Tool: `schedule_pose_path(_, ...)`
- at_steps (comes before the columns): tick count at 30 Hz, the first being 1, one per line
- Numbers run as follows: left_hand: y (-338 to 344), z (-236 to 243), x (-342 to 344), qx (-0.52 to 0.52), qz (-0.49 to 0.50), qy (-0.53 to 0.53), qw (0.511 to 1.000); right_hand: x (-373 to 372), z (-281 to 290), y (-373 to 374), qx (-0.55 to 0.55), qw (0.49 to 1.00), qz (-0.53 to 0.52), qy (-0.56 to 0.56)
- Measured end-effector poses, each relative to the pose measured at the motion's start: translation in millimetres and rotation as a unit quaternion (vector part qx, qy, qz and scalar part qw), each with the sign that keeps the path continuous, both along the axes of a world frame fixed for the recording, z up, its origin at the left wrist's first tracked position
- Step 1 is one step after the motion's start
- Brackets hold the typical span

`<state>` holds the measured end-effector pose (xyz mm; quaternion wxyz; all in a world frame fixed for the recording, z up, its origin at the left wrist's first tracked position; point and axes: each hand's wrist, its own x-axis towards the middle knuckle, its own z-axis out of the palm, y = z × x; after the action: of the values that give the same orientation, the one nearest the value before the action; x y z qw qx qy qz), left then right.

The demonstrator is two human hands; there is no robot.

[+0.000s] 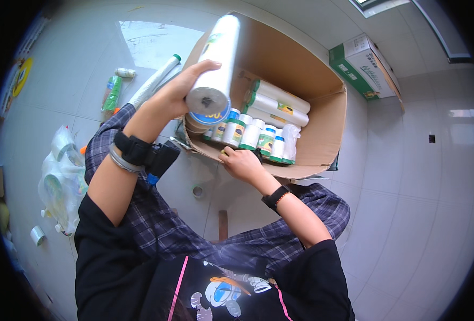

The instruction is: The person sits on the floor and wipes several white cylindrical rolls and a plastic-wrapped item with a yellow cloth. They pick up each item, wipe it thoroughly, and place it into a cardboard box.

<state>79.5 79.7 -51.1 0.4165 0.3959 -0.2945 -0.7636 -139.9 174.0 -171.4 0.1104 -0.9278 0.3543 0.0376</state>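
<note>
My left hand (180, 91) is wrapped round a long white roll of plastic bags (222, 53), raised and tilted over the left side of an open cardboard box (295, 45). The roll's near end shows a dark core. Just below that end is a round thing with a blue label (213, 116), partly hidden. At the near rim of the box, my right hand (245, 165) has its fingers curled over the edge. Inside the box, several short white rolls with green or blue ends (249, 136) stand upright; longer wrapped rolls (280, 107) lie behind them.
Left of the box lie a long white roll with a green end (159, 77) and green packets (111, 95). A clear plastic bag with things in it (60, 182) rests farther left. A green and white carton (365, 67) stands against the wall at right. A small roll (197, 191) sits between my legs.
</note>
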Motion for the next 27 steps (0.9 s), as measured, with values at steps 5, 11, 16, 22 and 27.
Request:
schedule_pose_path(5,-19,9,-15,0.021,0.023,-0.014,0.999,0,12,-5,0.025,0.999,0.026,-0.028)
schedule_pose_path(11,-39,10,-38,0.041,0.003,-0.031,0.999,-10,18,1,0.055,0.996,0.057,-0.039)
schedule_pose_path(16,-47,10,-55,0.038,-0.007,-0.045,0.998,-11,25,-1,0.065,0.997,0.031,-0.041)
schedule_pose_path(22,-47,9,-48,0.064,-0.013,-0.016,0.998,-10,23,-13,0.072,0.996,0.034,-0.042)
schedule_pose_path(27,-50,7,-52,0.069,0.005,-0.018,0.997,-19,46,-39,0.164,0.986,0.005,0.006)
